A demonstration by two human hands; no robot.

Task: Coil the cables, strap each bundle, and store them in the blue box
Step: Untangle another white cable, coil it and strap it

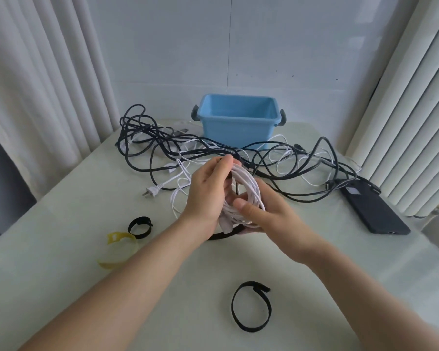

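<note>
**White coil held, strap not yet closed**

My left hand [208, 196] curls its fingers [223, 162] over the top of the white cable coil [247, 188] so the loops stay together. My right hand [264, 216] grips the lower side, thumb across the strands. A black strap [218, 236] shows just beneath, likely for binding. The blue box [238, 120] stands open beyond the tangled cables [162, 148].

The box [238, 127] is light blue, the coil [249, 188] white, the loose cables [147, 127] black and white; black strap [251, 309], yellow strap [117, 249], black phone [375, 211], pale green desk [86, 198].
</note>
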